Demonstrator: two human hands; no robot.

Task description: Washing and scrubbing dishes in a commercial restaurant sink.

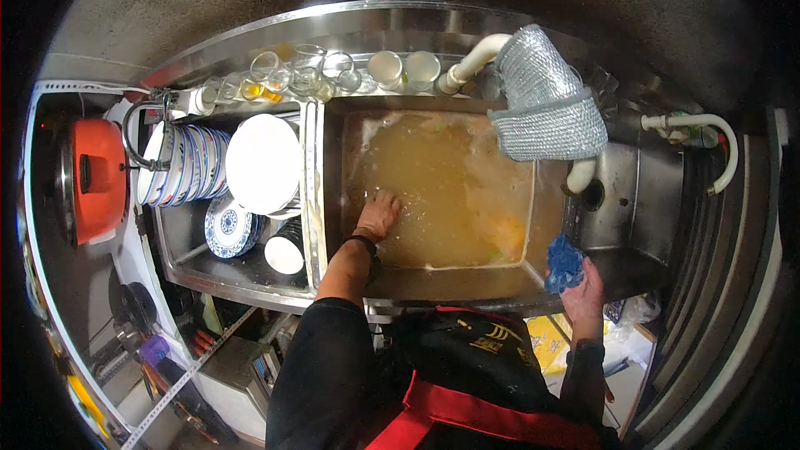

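My left hand (379, 214) dips its fingertips into the cloudy brown water (437, 181) of the large steel sink basin (431, 281), near its left side. Whether those fingers hold anything under the water is hidden. At the basin's right front corner, my right hand (582, 290) grips a crumpled blue cloth or scrubbing pad (564, 264). Orange residue (505, 232) shows in the water towards the right. In the left basin a stack of rimmed plates (194, 165) stands on edge, beside white oval plates (264, 164), blue-patterned plates (230, 227) and white bowls (285, 254).
Several drinking glasses (307, 69) and two cloudy cups (385, 69) line the back ledge. A pipe wrapped in silver foil insulation (550, 100) overhangs the basin's back right. A curved metal faucet (134, 137) reaches over the left basin. An orange-red appliance (99, 181) stands far left.
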